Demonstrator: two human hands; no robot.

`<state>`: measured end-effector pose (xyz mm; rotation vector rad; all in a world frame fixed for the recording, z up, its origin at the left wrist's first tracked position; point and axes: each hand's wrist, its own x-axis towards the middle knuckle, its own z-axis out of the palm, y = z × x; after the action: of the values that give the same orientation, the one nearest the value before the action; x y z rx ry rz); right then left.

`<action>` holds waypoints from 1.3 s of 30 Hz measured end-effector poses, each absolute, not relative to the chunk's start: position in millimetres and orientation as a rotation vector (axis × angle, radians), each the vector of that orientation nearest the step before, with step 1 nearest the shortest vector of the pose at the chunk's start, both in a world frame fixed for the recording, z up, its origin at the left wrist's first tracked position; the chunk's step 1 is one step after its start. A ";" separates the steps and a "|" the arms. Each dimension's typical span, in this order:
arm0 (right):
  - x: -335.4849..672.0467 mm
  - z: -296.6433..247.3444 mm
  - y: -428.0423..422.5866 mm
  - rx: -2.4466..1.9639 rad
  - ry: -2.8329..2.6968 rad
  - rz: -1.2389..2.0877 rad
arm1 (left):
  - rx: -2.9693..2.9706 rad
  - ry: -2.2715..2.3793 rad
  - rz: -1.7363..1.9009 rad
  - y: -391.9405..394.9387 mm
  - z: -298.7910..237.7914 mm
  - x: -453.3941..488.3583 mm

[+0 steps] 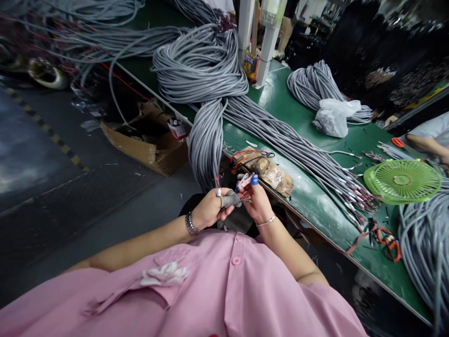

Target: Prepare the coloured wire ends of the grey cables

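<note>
Close in front of my body, my left hand (210, 207) pinches the end of a grey cable, with grey coverings on its thumb and finger. Thin coloured wires (245, 198) fan out from that grip toward my right hand (258, 204). The right hand is closed around a small pale pink clip-like tool (244, 181), and one of its fingertips wears a blue cover (254, 179). Just above the left hand hangs a bundle of grey cables (206, 145) over the table edge. How the tool meets the wires is too small to tell.
On the green table (277, 105) lie a large cable coil (199, 65), cable ends (347, 192), a taped wooden block (268, 171), orange-handled scissors (388, 243) and a green fan (401, 181). A cardboard box (150, 150) stands below. Another person's arm (428, 144) shows at right.
</note>
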<state>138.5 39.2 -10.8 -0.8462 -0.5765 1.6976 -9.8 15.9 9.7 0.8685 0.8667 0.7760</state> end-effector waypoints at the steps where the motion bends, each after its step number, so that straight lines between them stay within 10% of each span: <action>1: 137.3 -10.1 40.5 -0.825 -0.528 1.713 | 0.867 0.866 0.775 16.1 8.2 -9.5; 39: 133.4 -8.9 48.7 -0.843 -0.526 1.619 | 0.799 0.988 0.943 2.0 4.8 -6.9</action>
<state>133.4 48.7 -8.9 -0.8432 -0.5261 1.6195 -6.9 2.0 4.8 0.7993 0.9877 0.9428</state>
